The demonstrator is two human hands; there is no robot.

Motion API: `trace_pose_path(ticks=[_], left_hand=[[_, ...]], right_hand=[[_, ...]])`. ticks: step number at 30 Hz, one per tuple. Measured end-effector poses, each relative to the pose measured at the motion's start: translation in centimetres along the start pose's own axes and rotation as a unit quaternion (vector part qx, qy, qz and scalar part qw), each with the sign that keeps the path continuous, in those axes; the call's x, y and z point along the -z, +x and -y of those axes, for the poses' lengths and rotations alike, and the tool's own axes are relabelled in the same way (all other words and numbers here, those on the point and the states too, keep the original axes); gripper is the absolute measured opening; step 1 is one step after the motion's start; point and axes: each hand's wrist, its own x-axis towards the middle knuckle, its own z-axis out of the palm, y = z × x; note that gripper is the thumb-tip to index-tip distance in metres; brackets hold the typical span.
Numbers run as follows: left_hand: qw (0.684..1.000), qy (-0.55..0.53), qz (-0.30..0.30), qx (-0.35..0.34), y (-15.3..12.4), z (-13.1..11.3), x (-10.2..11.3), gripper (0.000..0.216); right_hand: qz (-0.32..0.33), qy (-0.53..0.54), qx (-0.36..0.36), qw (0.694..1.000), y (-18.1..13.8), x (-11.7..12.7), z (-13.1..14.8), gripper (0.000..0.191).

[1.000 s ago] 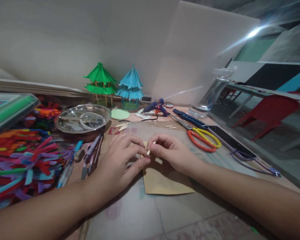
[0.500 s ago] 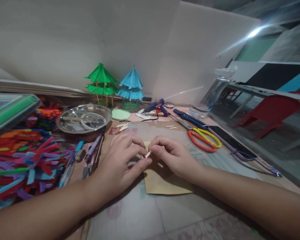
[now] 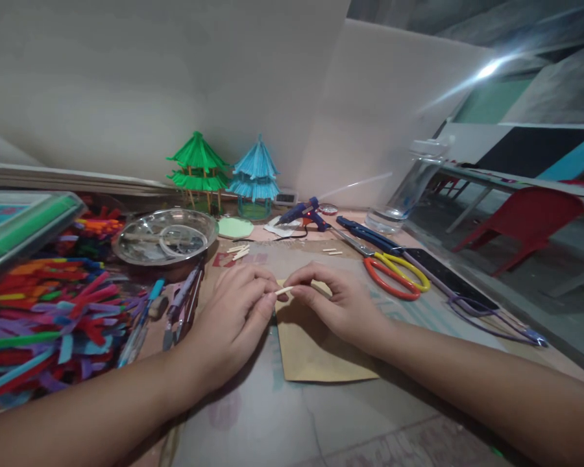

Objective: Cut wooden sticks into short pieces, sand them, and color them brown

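Observation:
Between my hands is a short pale wooden stick [image 3: 283,291], lying nearly level. My left hand [image 3: 241,308] pinches its left end between thumb and fingers. At the other end, the thumb and index finger of my right hand [image 3: 343,308] are closed on it. Under the hands lies a tan rectangular sheet [image 3: 321,357], partly covered by them. Several similar short sticks [image 3: 240,250] lie beyond my left hand, and a few more [image 3: 333,251] lie past my right hand.
Scissors [image 3: 394,279], a dark-handled tool [image 3: 367,235] and a phone [image 3: 450,275] lie right. A glue gun [image 3: 304,213] and two small pagoda models, green [image 3: 198,168] and blue [image 3: 255,175], stand behind. Left are a round metal tray [image 3: 126,243], pens and colourful pipe cleaners [image 3: 53,331].
My left thumb and fingers have closed on the stick's left end. The stick has turned from slanted to nearly level. The view has shifted slightly.

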Motion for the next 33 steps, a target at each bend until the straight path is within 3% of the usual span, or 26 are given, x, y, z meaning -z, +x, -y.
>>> trace_pose_path(ticks=[5, 8, 15, 22, 25, 33], left_hand=[[0.995, 0.041, 0.087, -0.011, -0.2, 0.2, -0.5, 0.009], [0.989, 0.055, 0.139, -0.009, -0.4, 0.2, -0.8, 0.017], [0.988, 0.047, 0.148, 0.002, -0.7, 0.2, -0.9, 0.016], [0.985, 0.056, 0.164, 0.012, -0.7, 0.1, -0.7, 0.016], [0.986, 0.047, 0.161, 0.015, -0.7, 0.1, -0.8, 0.016], [0.987, 0.038, 0.154, 0.018, -0.5, 0.3, -0.8, 0.014]], right_hand=[[-0.025, -0.083, -0.029, 0.996, 1.2, 0.9, -2.7, 0.012], [0.000, -0.115, -0.055, 0.992, 1.8, 1.3, -4.1, 0.013], [0.088, -0.134, -0.088, 0.983, 4.1, -1.1, -3.3, 0.008], [0.083, -0.148, -0.088, 0.982, 8.2, -4.0, -4.3, 0.006], [0.065, -0.169, -0.092, 0.979, 8.4, -2.6, -4.9, 0.014], [0.087, -0.254, -0.119, 0.956, 5.4, 6.1, -6.9, 0.010]])
